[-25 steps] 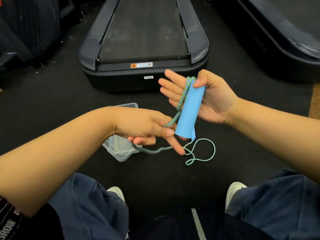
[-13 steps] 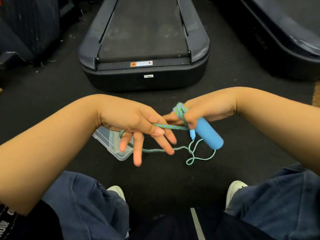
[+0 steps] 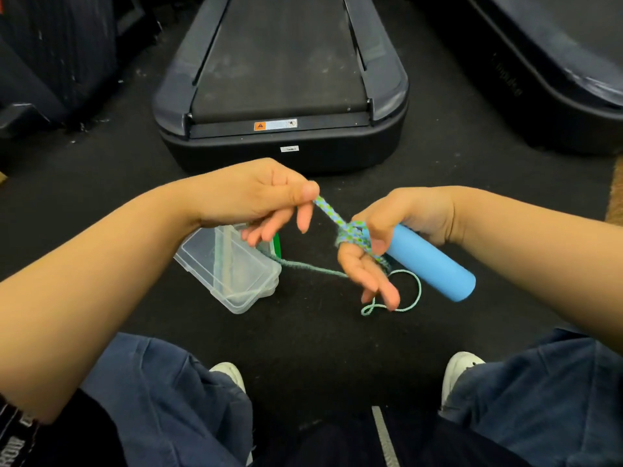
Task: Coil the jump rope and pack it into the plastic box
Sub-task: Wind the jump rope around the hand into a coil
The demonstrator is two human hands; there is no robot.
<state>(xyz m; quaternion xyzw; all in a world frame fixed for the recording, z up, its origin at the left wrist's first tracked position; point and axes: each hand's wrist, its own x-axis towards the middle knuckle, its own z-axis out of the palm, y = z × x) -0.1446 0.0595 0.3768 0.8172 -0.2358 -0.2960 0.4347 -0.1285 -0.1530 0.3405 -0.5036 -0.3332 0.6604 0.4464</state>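
rope look: the jump rope (image 3: 328,214) is a thin braided cord, blue and green flecked, with a fat smooth blue handle (image 3: 435,264) on one end

rope, where: all of it sits right of the plastic box (image 3: 229,267). One taut bit runs up in the air between the two hands, and a few turns are bunched round the fingers of the right hand. The slack trails on the dark floor from just beside the box's right edge and ends in a loose loop further right

box: clear plastic, flat on the floor, with a green bit at its far right corner. Can't tell if the lid is latched. None of the rope is in it

left hand (image 3: 256,193): hovers right over the box's far edge, knuckles up, thumb and index finger pinching the taut cord. Its other fingers just hang loose

right hand (image 3: 404,220): well right of the box, curled round the top of the handle, which pokes out down and to the right. Two fingers point down toward the floor with the cord wound round their base

treadmill (image 3: 279,79): straight beyond the box, its back end facing the person

legs: jeans and white shoes on the near side of the box
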